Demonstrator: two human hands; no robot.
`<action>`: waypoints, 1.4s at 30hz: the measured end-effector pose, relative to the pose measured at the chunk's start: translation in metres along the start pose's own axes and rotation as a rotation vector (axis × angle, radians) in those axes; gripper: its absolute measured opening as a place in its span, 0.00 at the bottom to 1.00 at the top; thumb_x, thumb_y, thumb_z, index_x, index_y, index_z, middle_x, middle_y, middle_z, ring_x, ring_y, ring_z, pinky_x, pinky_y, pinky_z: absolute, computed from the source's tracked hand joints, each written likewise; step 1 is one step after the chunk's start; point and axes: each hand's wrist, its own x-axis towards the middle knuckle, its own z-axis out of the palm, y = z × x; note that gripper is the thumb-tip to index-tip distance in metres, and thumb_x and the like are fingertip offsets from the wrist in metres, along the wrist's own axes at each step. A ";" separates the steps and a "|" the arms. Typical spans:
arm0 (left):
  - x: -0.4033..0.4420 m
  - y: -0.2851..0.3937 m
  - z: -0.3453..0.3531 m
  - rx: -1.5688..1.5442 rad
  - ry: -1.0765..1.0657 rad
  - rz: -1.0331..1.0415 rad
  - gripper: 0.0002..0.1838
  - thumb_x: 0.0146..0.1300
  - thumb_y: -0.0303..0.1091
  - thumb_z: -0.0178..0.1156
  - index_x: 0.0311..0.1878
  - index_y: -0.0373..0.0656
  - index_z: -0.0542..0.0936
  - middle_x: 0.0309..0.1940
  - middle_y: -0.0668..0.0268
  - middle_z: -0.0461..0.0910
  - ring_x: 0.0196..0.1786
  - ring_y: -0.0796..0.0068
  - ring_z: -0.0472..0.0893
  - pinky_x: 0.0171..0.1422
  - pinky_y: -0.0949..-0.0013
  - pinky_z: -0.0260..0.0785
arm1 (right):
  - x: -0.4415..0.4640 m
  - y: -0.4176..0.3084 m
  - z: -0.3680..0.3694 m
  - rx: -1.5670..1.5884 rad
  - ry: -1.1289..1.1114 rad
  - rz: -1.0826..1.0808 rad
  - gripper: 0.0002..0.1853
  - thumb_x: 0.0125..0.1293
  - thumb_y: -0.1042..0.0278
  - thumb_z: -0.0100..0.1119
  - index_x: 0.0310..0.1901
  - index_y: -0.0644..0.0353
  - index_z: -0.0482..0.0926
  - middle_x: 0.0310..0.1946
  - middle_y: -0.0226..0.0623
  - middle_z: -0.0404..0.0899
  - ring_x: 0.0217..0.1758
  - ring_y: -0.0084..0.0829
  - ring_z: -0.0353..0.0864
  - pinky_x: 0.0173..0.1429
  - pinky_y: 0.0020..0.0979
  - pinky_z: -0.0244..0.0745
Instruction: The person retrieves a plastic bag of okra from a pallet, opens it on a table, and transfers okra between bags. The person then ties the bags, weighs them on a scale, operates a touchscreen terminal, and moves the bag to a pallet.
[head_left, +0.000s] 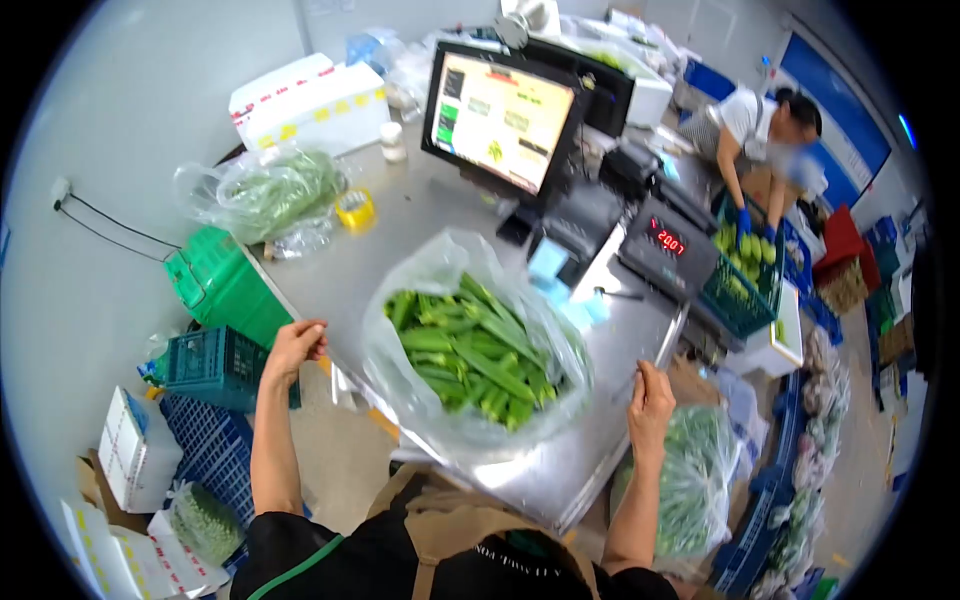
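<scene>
A clear plastic bag [400, 262] stands wide open on the steel table [390, 200], filled with green okra [480, 350]. To the left of the bag, by the table's edge, is my left hand [297, 348], its fingers curled together with nothing visible in them. My right hand [652, 402] hovers off the table's right edge, fingers also curled in and apparently bare. Neither hand touches the bag. Right of the bag, a scale display [668, 242] shows red digits, and blue slips of paper [548, 258] lie near a black label printer [575, 232].
A lit monitor [500, 115] stands behind the bag. Yellow tape [355, 209] and bagged greens [285, 190] lie at the back left. A co-worker in blue gloves handles round green produce in a green crate [740, 312]. Another bag of greens [695, 470] sits at lower right.
</scene>
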 end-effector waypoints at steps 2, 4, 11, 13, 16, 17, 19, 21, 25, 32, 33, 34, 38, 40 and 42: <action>0.044 0.003 -0.005 -0.036 -0.059 0.012 0.14 0.68 0.34 0.57 0.51 0.35 0.79 0.29 0.67 0.79 0.27 0.79 0.77 0.32 0.76 0.71 | 0.036 -0.028 0.014 0.004 0.056 -0.058 0.11 0.62 0.82 0.56 0.47 0.69 0.79 0.42 0.49 0.80 0.45 0.47 0.80 0.51 0.40 0.73; 0.086 0.016 -0.002 -0.011 -0.118 0.048 0.14 0.68 0.33 0.56 0.50 0.35 0.79 0.29 0.66 0.80 0.27 0.79 0.77 0.33 0.74 0.72 | 0.068 -0.053 0.032 -0.063 0.063 -0.126 0.14 0.62 0.81 0.57 0.50 0.68 0.78 0.50 0.51 0.77 0.51 0.48 0.78 0.56 0.39 0.72; 0.254 0.014 0.041 0.077 -0.403 0.129 0.15 0.66 0.33 0.56 0.51 0.34 0.79 0.28 0.66 0.80 0.27 0.80 0.77 0.32 0.74 0.72 | 0.186 -0.145 0.120 -0.167 -0.019 -0.254 0.21 0.59 0.78 0.61 0.56 0.65 0.74 0.60 0.50 0.71 0.58 0.49 0.74 0.60 0.41 0.69; 0.293 0.009 0.061 0.031 -0.425 0.150 0.15 0.66 0.33 0.56 0.50 0.33 0.79 0.28 0.66 0.80 0.26 0.80 0.77 0.32 0.75 0.71 | 0.212 -0.161 0.147 -0.203 -0.054 -0.282 0.23 0.57 0.77 0.63 0.57 0.64 0.74 0.61 0.49 0.71 0.58 0.49 0.74 0.60 0.41 0.69; 0.337 0.004 0.089 -0.029 -0.397 0.222 0.14 0.66 0.33 0.56 0.49 0.33 0.79 0.26 0.66 0.80 0.26 0.80 0.76 0.31 0.75 0.70 | 0.245 -0.178 0.183 -0.252 -0.112 -0.324 0.25 0.56 0.77 0.64 0.58 0.64 0.73 0.62 0.49 0.70 0.58 0.48 0.74 0.59 0.40 0.70; 0.348 0.003 0.097 -0.039 -0.361 0.262 0.14 0.66 0.33 0.55 0.49 0.32 0.79 0.25 0.66 0.79 0.25 0.80 0.76 0.31 0.74 0.69 | 0.255 -0.181 0.194 -0.266 -0.134 -0.332 0.25 0.56 0.77 0.64 0.58 0.64 0.73 0.62 0.49 0.70 0.57 0.48 0.74 0.58 0.40 0.70; 0.364 0.004 0.103 -0.020 -0.263 0.317 0.14 0.66 0.33 0.56 0.49 0.32 0.79 0.23 0.66 0.79 0.25 0.80 0.75 0.30 0.74 0.69 | 0.274 -0.183 0.216 -0.316 -0.154 -0.398 0.27 0.55 0.77 0.65 0.59 0.64 0.72 0.61 0.49 0.69 0.55 0.47 0.75 0.55 0.40 0.70; 0.379 0.004 0.108 0.035 -0.145 0.353 0.14 0.66 0.33 0.57 0.48 0.32 0.79 0.21 0.65 0.78 0.24 0.81 0.74 0.30 0.73 0.67 | 0.290 -0.185 0.237 -0.318 -0.210 -0.392 0.28 0.55 0.76 0.65 0.59 0.64 0.71 0.61 0.49 0.69 0.53 0.46 0.75 0.54 0.40 0.70; 0.419 -0.002 0.117 -0.050 -0.043 0.447 0.12 0.66 0.33 0.59 0.45 0.34 0.80 0.20 0.65 0.78 0.23 0.81 0.73 0.30 0.74 0.66 | 0.322 -0.181 0.281 -0.330 -0.310 -0.361 0.29 0.55 0.75 0.66 0.60 0.63 0.69 0.63 0.49 0.67 0.53 0.47 0.74 0.55 0.41 0.70; 0.445 0.008 0.125 -0.097 0.040 0.489 0.11 0.67 0.34 0.58 0.44 0.34 0.80 0.22 0.70 0.77 0.24 0.84 0.71 0.29 0.76 0.63 | 0.356 -0.173 0.355 -0.375 -0.399 -0.381 0.30 0.56 0.72 0.66 0.60 0.66 0.67 0.65 0.50 0.65 0.50 0.47 0.75 0.54 0.40 0.71; 0.447 0.007 0.126 -0.101 0.052 0.481 0.11 0.67 0.34 0.59 0.45 0.35 0.81 0.22 0.68 0.78 0.24 0.82 0.72 0.29 0.74 0.65 | 0.360 -0.170 0.365 -0.396 -0.394 -0.399 0.30 0.57 0.70 0.65 0.60 0.66 0.67 0.65 0.51 0.65 0.47 0.45 0.76 0.51 0.39 0.72; 0.449 0.006 0.125 -0.104 0.066 0.472 0.11 0.67 0.34 0.59 0.45 0.35 0.81 0.22 0.66 0.79 0.23 0.81 0.73 0.29 0.73 0.66 | 0.363 -0.168 0.375 -0.415 -0.391 -0.418 0.30 0.58 0.68 0.65 0.60 0.66 0.66 0.65 0.51 0.65 0.44 0.42 0.76 0.48 0.38 0.72; 0.453 0.009 0.126 -0.055 0.078 0.458 0.11 0.67 0.34 0.58 0.43 0.34 0.80 0.21 0.71 0.75 0.24 0.84 0.70 0.28 0.76 0.62 | 0.371 -0.173 0.400 -0.459 -0.396 -0.412 0.31 0.57 0.67 0.65 0.61 0.67 0.66 0.66 0.52 0.64 0.42 0.41 0.76 0.46 0.38 0.73; 0.454 0.011 0.124 -0.035 0.068 0.439 0.11 0.66 0.33 0.59 0.43 0.34 0.81 0.21 0.70 0.76 0.24 0.83 0.72 0.28 0.76 0.64 | 0.373 -0.174 0.411 -0.464 -0.395 -0.405 0.31 0.57 0.67 0.65 0.61 0.67 0.66 0.66 0.52 0.64 0.41 0.40 0.76 0.45 0.37 0.73; 0.457 0.012 0.123 -0.011 0.073 0.432 0.10 0.66 0.32 0.59 0.43 0.35 0.81 0.20 0.68 0.77 0.23 0.81 0.73 0.29 0.74 0.66 | 0.377 -0.175 0.418 -0.479 -0.373 -0.414 0.32 0.56 0.66 0.66 0.61 0.66 0.66 0.67 0.52 0.63 0.40 0.40 0.77 0.42 0.37 0.74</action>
